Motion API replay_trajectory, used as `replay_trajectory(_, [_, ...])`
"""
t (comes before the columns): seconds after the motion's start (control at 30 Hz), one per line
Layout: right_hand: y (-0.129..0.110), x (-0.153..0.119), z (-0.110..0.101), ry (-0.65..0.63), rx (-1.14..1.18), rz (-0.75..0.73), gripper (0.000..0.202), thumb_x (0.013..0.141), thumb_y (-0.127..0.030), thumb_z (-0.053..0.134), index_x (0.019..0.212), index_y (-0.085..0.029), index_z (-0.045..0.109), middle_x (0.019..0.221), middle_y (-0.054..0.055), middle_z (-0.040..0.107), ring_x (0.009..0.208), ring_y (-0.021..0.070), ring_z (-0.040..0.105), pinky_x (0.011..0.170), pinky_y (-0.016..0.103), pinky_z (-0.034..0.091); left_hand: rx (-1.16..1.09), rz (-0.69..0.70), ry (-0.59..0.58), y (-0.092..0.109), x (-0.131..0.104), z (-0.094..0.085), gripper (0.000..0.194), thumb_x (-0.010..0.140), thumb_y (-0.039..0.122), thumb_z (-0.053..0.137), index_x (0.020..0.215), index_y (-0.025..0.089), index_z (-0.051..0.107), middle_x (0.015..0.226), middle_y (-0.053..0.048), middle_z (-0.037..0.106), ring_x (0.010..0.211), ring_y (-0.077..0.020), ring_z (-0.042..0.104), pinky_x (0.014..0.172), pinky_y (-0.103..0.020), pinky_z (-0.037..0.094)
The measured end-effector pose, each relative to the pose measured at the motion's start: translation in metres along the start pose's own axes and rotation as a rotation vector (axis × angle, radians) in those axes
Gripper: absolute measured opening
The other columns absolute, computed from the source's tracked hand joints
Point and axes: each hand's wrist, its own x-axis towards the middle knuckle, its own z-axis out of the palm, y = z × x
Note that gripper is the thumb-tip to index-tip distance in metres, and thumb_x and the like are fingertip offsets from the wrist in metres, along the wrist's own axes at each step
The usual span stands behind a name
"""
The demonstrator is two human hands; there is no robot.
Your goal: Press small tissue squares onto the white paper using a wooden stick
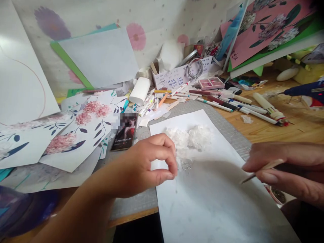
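Observation:
A large white sheet of paper (202, 202) lies in front of me, overhanging the table's near edge. Two fluffy white petal clusters (200, 137) are on its upper part, the left one partly hidden behind my fingers. Just below them is a small patch of clear, shiny blobs (186, 164). My left hand (154, 162) is over the sheet's left side, thumb and fingertips pinched together; anything between them is too small to make out. At the right, my right hand (286, 165) grips a thin pointed stick (268, 166) between thumb and fingers, its tip toward the sheet.
A phone (125, 131) lies on the grey cutting mat (227, 130). Left are sheets with pink petal flowers (62, 142). Markers (215, 104), a white case (139, 91) and a box with handwriting (174, 76) crowd the back. A blue glue gun (305, 89) lies far right.

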Motion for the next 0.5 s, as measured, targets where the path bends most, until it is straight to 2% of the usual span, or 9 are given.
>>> replay_trajectory(0.1, [-0.014,-0.002,0.007,-0.088,-0.081,-0.204,0.013,0.088,-0.038,0.058,0.095,-0.032,0.067,0.076,-0.003,0.068,0.061,0.0127,0.064,0.05,0.015,0.051,-0.004,-0.065,-0.04,-0.002,0.005,0.012,0.01,0.079,0.01,0.061,0.075,0.019,0.065,0.086,0.002,0.062,0.082,-0.0097,0.059,0.079,-0.021,0.045])
replay_trajectory(0.2, [-0.027,-0.006,0.018,-0.08,-0.198,-0.384,0.016,0.092,-0.028,0.053,0.106,-0.03,0.06,0.083,-0.001,0.068,0.073,0.0154,0.067,0.063,0.021,0.056,-0.041,-0.195,-0.055,-0.005,0.008,0.026,0.009,0.08,0.013,0.059,0.077,0.019,0.064,0.078,0.003,0.064,0.073,-0.0097,0.058,0.068,-0.021,0.045])
replay_trajectory(0.27, [-0.032,-0.007,0.026,-0.118,-0.256,-0.482,0.019,0.094,-0.027,0.049,0.111,-0.028,0.058,0.09,0.002,0.068,0.081,0.0164,0.068,0.069,0.022,0.057,-0.062,-0.28,-0.046,-0.008,0.01,0.033,0.007,0.079,0.016,0.059,0.077,0.019,0.064,0.074,0.004,0.065,0.068,-0.0097,0.057,0.063,-0.021,0.044])
replay_trajectory(0.33, [-0.037,-0.007,0.033,-0.166,-0.266,-0.559,0.02,0.097,-0.029,0.047,0.114,-0.026,0.056,0.093,0.002,0.067,0.081,0.0138,0.067,0.068,0.019,0.056,-0.077,-0.334,-0.038,-0.009,0.012,0.036,0.007,0.079,0.017,0.058,0.076,0.019,0.064,0.07,0.004,0.064,0.063,-0.0096,0.056,0.06,-0.021,0.043])
replay_trajectory(0.4, [-0.039,-0.006,0.038,-0.181,-0.264,-0.611,0.021,0.098,-0.03,0.047,0.116,-0.024,0.055,0.095,0.002,0.067,0.08,0.0112,0.066,0.067,0.016,0.055,-0.065,-0.341,-0.032,-0.011,0.013,0.038,0.007,0.078,0.017,0.058,0.075,0.019,0.064,0.068,0.004,0.062,0.061,-0.0091,0.054,0.059,-0.021,0.042])
replay_trajectory(0.5, [-0.041,-0.002,0.044,-0.145,-0.34,-0.655,0.022,0.098,-0.023,0.045,0.117,-0.02,0.055,0.098,0.001,0.067,0.082,0.0107,0.065,0.069,0.017,0.053,0.002,-0.29,-0.019,-0.013,0.015,0.039,0.008,0.076,0.013,0.058,0.074,0.018,0.064,0.071,0.004,0.061,0.063,-0.0087,0.053,0.061,-0.021,0.041])
